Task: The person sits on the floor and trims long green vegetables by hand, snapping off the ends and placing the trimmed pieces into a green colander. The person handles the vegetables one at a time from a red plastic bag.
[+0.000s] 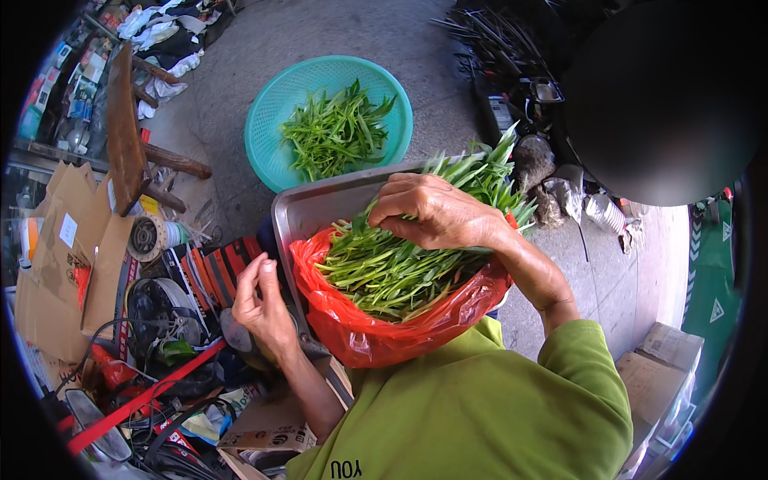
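Note:
Long-stemmed leafy greens fill a red plastic bag in front of me. The bag rests in a rectangular metal tray. Over the heap, my right hand is closed, its curled fingers on a bit of the greens; the fingertips are partly hidden. My left hand is raised beside the tray's left side, thumb and fingers brought together. Whatever small thing its pinch may hold does not show. Beyond the tray, a round turquoise plastic basket holds a loose pile of shorter leafy pieces.
A wooden stool lies tipped at the left, near an opened cardboard box. Cables, a red strap and mixed clutter crowd my left side. Dark tools and scrap lie at the far right; boxes are stacked at the near right.

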Available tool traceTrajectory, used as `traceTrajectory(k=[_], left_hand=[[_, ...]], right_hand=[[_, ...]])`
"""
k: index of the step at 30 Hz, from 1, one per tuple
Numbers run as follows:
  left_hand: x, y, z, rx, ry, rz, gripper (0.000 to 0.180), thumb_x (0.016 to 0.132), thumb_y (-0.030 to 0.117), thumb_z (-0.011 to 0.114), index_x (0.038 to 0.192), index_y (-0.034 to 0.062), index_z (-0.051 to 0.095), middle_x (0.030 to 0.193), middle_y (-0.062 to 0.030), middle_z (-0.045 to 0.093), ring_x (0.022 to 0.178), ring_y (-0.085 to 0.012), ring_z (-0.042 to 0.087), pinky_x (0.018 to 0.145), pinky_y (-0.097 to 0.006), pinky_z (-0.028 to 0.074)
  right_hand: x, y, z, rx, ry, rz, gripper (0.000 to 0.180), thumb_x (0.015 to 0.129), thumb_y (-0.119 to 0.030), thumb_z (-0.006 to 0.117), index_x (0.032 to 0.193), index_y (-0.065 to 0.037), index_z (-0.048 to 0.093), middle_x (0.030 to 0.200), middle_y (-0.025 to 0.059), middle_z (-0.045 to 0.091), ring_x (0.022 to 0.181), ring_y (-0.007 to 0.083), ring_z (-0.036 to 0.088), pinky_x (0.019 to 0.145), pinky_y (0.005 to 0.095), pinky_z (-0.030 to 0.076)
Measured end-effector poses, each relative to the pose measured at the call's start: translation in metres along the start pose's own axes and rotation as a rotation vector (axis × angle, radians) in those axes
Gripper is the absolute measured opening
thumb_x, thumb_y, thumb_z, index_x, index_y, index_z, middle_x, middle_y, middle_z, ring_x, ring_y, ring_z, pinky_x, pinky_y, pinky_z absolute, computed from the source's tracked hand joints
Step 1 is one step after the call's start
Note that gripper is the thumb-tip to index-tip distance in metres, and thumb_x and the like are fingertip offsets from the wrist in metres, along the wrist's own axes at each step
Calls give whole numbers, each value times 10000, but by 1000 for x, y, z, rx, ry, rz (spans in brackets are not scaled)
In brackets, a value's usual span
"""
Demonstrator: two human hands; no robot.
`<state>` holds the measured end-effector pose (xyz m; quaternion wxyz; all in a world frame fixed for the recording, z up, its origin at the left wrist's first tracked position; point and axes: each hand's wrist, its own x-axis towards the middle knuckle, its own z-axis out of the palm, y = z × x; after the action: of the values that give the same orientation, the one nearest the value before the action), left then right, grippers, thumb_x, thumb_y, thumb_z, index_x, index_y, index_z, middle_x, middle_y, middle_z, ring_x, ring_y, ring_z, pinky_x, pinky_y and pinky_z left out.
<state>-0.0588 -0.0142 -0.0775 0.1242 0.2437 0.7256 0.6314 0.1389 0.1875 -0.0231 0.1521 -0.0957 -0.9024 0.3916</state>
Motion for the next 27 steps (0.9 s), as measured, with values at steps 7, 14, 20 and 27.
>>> traceTrajectory(k=[7, 14, 20, 27], left_hand=[[-4, 30, 46, 178, -648, 315, 268, 842, 34, 691, 1102, -24, 662, 1130, -184, 660, 1034, -311, 634, 925, -367, 473], [-15, 42, 41, 165, -561, 270, 177, 851, 53, 702, 1002, -38, 688, 1002, -149, 694, 949, -277, 651, 877, -355, 481], [-17, 69, 34, 172, -461, 388, 136, 827, 7, 694, 961, -15, 695, 921, -117, 691, 832, -234, 635, 808, -332, 450], [-19, 77, 28, -62, -424, -156, 133, 912, 60, 612, 882, -59, 664, 674, -57, 629, 572, -72, 545, 547, -224, 423]], right_hand=[[-3, -23, -7, -62, 76, -22, 111, 808, -32, 702, 915, -24, 672, 884, 95, 654, 876, 309, 623, 780, 415, 504], [-19, -15, -7, -36, 176, 95, 143, 821, -42, 698, 963, -20, 691, 862, 128, 649, 866, 331, 630, 757, 425, 499], [-12, -27, -10, 105, 205, 181, 174, 832, -76, 706, 996, -19, 687, 938, 139, 682, 901, 327, 646, 789, 405, 514], [-6, -42, -10, -443, 520, -52, 254, 765, -89, 733, 1008, -39, 676, 926, 83, 637, 833, 276, 592, 840, 410, 457]])
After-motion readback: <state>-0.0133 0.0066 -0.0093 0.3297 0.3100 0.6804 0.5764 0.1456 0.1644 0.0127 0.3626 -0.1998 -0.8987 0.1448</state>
